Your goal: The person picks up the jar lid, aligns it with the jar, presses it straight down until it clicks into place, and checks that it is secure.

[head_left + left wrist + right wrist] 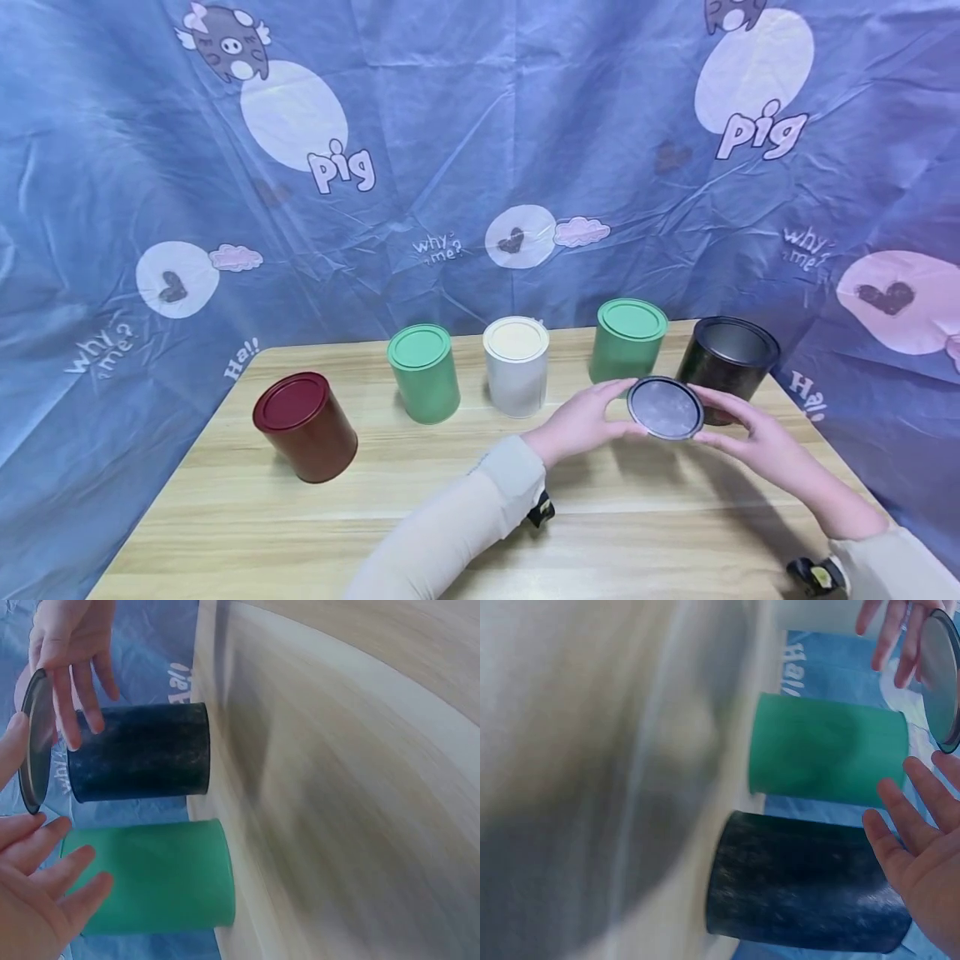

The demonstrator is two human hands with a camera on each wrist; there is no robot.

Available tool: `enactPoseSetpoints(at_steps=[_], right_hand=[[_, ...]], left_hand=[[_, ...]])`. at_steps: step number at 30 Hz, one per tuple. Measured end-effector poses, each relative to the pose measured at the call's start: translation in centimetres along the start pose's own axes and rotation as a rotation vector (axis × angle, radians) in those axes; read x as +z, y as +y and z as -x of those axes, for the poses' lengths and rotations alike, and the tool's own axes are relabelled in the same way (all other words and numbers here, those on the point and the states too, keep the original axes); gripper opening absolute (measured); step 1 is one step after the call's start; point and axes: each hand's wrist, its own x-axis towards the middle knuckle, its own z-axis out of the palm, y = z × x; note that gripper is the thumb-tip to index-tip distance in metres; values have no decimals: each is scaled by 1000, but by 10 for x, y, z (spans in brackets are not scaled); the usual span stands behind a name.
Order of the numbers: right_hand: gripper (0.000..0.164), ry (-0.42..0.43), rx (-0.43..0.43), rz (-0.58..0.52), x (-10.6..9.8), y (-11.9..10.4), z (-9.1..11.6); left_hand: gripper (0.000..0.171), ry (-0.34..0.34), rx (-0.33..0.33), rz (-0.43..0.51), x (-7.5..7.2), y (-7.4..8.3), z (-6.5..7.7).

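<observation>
A round black lid (665, 407) is held up above the table between both hands. My left hand (581, 429) pinches its left edge with thumb and forefinger, while the other fingers spread beside it in the left wrist view. On the opposite edge, my right hand (765, 446) pinches it the same way. Just behind the lid stands an uncapped black can (731, 377), its rim showing a dark interior; the right fingers cover part of it in the head view. To its left is a green can (626, 354) with its lid on.
Further left along the back stand a white can (516, 375) and another green can (426, 379), both lidded. A dark red can (307, 429) sits at the left of the wooden table (360, 533). A blue printed cloth (450, 125) hangs behind and along both sides.
</observation>
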Motion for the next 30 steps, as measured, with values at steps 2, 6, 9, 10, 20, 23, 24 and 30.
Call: enactPoseSetpoints(at_steps=[2, 6, 9, 10, 20, 23, 24, 30], right_hand=[[63, 9, 10, 9, -5, -2, -2], [60, 24, 38, 43, -19, -7, -7], [60, 29, 49, 62, -28, -8, -10], [61, 29, 48, 61, -30, -8, -11], [68, 44, 115, 86, -50, -8, -15], [67, 50, 115, 84, -56, -5, -20], [66, 51, 118, 86, -58, -4, -22], [66, 30, 194, 106, -74, 0, -26]], left_hand=[[72, 23, -10, 18, 0, 3, -2], [73, 69, -36, 39, -1, 13, -8], [73, 90, -52, 45, -2, 21, -12], [73, 94, -57, 48, -3, 24, -14], [73, 114, -67, 19, 1, 41, -36], [72, 123, -56, 27, 1, 43, -44], [72, 123, -51, 27, 0, 43, -47], [71, 92, -29, 5, -7, 52, -63]])
